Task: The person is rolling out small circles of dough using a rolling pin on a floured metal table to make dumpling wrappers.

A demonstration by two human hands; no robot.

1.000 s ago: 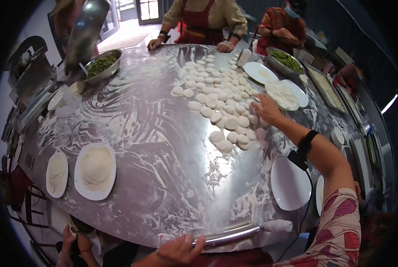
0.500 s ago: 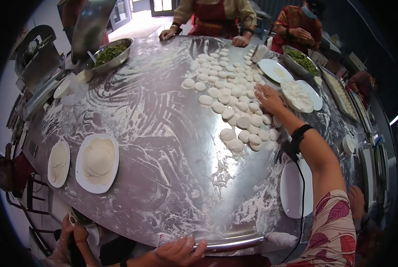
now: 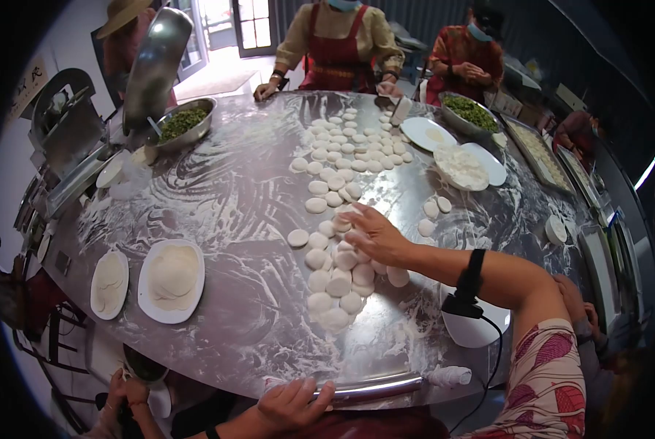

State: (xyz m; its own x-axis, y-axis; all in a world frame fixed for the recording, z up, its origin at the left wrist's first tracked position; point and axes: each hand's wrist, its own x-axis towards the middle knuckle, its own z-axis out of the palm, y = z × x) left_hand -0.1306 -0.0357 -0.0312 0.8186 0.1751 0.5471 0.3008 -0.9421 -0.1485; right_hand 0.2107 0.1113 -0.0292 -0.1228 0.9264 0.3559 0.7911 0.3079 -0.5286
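Apparently gathering, the splayed right hand (image 3: 376, 235) touches dough rounds (image 3: 339, 283), needing light pressure next; left hand (image 3: 294, 404) on roller (image 3: 382, 387), grip unclear.

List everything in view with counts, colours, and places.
Table: one, grey, centre
Dough rounds: dozens, white, table's middle and far side
Bowls: two, silver, green-filled, far left and right
Plates: at least five, white, near left and right side
Flour heap: one, white, far right
Tray: at least one, greyish, far right
Other people: at least four, mostly reddish clothing, around table
Strap: one, black, right forearm
Right hand: one, bare, over nearer dough rounds
Left hand: one, bare, near table edge
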